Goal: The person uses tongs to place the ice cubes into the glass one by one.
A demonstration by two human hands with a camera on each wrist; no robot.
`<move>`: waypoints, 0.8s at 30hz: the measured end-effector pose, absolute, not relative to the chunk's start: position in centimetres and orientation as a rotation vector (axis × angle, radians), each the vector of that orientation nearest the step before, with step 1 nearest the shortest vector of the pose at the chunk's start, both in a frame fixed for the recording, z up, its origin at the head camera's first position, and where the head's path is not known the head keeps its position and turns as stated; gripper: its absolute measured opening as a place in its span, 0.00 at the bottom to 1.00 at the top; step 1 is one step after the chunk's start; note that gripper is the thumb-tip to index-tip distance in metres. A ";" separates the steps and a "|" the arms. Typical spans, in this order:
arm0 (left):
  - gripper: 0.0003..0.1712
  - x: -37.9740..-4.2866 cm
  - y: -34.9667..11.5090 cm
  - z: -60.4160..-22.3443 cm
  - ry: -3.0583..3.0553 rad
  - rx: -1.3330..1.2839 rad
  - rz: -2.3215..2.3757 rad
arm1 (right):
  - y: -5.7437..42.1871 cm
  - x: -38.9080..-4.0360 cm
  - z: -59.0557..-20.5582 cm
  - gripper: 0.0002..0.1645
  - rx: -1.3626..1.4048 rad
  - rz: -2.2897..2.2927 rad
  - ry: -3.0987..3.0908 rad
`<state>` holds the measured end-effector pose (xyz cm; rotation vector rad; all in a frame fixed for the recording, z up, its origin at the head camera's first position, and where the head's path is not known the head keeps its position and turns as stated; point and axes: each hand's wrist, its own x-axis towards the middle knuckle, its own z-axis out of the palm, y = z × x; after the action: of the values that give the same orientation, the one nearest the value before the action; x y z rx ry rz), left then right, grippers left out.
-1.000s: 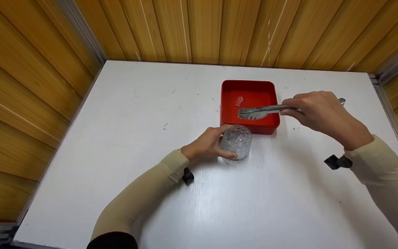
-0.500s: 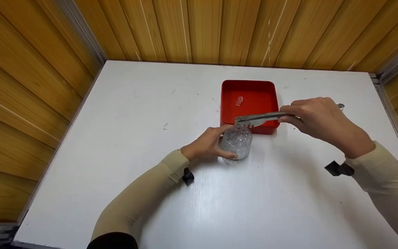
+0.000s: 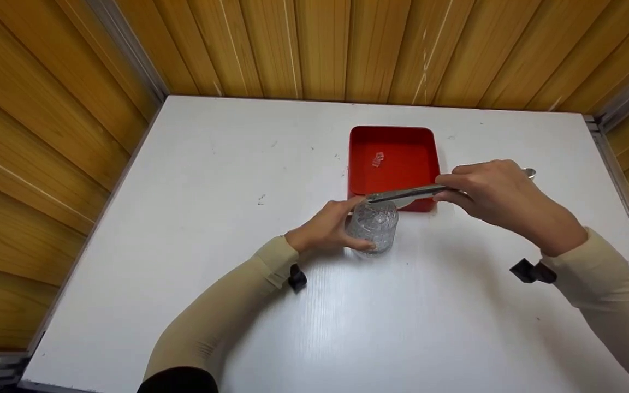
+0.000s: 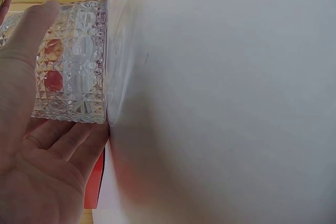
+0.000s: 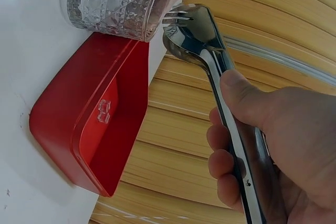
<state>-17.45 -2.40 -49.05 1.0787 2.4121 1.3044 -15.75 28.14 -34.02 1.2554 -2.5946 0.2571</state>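
Note:
My left hand (image 3: 320, 228) holds a clear cut-glass tumbler (image 3: 379, 232) upright on the table. In the left wrist view the thumb lies along one side of the patterned glass (image 4: 79, 72) and the fingers reach round the other. A pair of metal serving tongs (image 3: 413, 192) is gripped in my right hand (image 3: 503, 196), their heads over the mouth of the glass. Seen from the right wrist, the tongs (image 5: 223, 98) have one fork-shaped head and one spoon-shaped head, pressed near each other. Whether anything sits between the heads cannot be told.
Directly behind the glass stands a square red box (image 3: 421, 206), without a lid. A few small clear pieces (image 3: 378, 159) lie together on its floor. The white table (image 3: 227, 174) meets wood-panelled walls (image 3: 320, 49) at the back and sides.
My right hand has brought the tongs from above the red box toward me and slightly left, over the glass; their heads look closer together. The left hand and glass have stayed in place.

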 end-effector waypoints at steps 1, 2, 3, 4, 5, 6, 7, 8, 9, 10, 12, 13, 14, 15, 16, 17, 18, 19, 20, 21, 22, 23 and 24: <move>0.48 -17.4 -2.4 -49.1 2.414 1.085 1.304 | 28.1 -15.7 -34.1 0.10 1.257 0.259 -2.589; 0.47 -17.4 -2.4 -49.1 2.418 1.088 1.302 | 28.1 -15.7 -34.1 0.10 1.258 0.263 -2.585; 0.46 -17.4 -2.4 -49.1 2.419 1.089 1.300 | 28.1 -15.7 -34.2 0.09 1.262 0.270 -2.581; 0.46 -17.5 -2.4 -49.1 2.420 1.091 1.297 | 28.2 -15.7 -34.2 0.09 1.265 0.273 -2.576; 0.46 -17.5 -2.4 -49.1 2.420 1.090 1.298 | 28.2 -15.7 -34.3 0.09 1.267 0.274 -2.576; 0.46 -17.5 -2.4 -49.1 2.419 1.090 1.296 | 28.2 -15.7 -34.3 0.09 1.267 0.274 -2.576; 0.46 -17.5 -2.5 -49.1 2.420 1.090 1.295 | 28.2 -15.7 -34.3 0.09 1.268 0.273 -2.576; 0.46 -17.5 -2.4 -49.1 2.417 1.089 1.296 | 28.2 -15.7 -34.3 0.09 1.269 0.272 -2.578; 0.46 -17.5 -2.4 -49.1 2.416 1.090 1.297 | 28.2 -15.7 -34.3 0.09 1.267 0.268 -2.583; 0.46 -17.5 -2.4 -49.2 2.416 1.090 1.297 | 28.2 -15.7 -34.3 0.10 1.265 0.264 -2.589; 0.47 -17.5 -2.4 -49.2 2.421 1.090 1.293 | 28.2 -15.6 -34.3 0.10 1.261 0.261 -2.602; 0.47 -17.5 -2.5 -49.1 2.424 1.090 1.291 | 28.3 -15.6 -34.3 0.11 1.260 0.261 -2.608; 0.47 -17.5 -2.5 -49.2 2.426 1.090 1.290 | 28.3 -15.5 -34.3 0.12 1.258 0.260 -2.613; 0.47 -17.5 -2.5 -49.2 2.427 1.089 1.290 | 28.3 -15.5 -34.3 0.12 1.257 0.258 -2.617; 0.47 -17.5 -2.5 -49.2 2.426 1.086 1.289 | 28.3 -15.5 -34.4 0.12 1.256 0.257 -2.620; 0.47 -17.5 -2.5 -49.1 2.428 1.084 1.287 | 28.3 -15.5 -34.4 0.12 1.255 0.256 -2.620; 0.47 -17.5 -2.5 -49.1 2.428 1.083 1.285 | 28.3 -15.5 -34.4 0.13 1.253 0.254 -2.621; 0.47 -17.5 -2.5 -49.1 2.425 1.082 1.285 | 28.3 -15.5 -34.4 0.13 1.249 0.252 -2.623; 0.48 -17.5 -2.5 -49.1 2.424 1.082 1.285 | 28.3 -15.5 -34.4 0.13 1.246 0.251 -2.626; 0.48 -17.5 -2.5 -49.1 2.422 1.079 1.284 | 28.2 -15.6 -34.4 0.13 1.242 0.250 -2.629; 0.47 -17.5 -2.5 -49.1 2.425 1.079 1.279 | 28.2 -15.6 -34.5 0.12 1.238 0.249 -2.631; 0.47 -17.5 -2.5 -49.0 2.429 1.079 1.274 | 28.2 -15.6 -34.5 0.12 1.234 0.250 -2.633; 0.47 -17.5 -2.5 -49.0 2.431 1.077 1.270 | 28.2 -15.7 -34.5 0.12 1.233 0.249 -2.635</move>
<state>-17.47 -2.48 -49.01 1.0774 2.4310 1.2701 -15.69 28.25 -34.51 1.2326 -2.6347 0.2490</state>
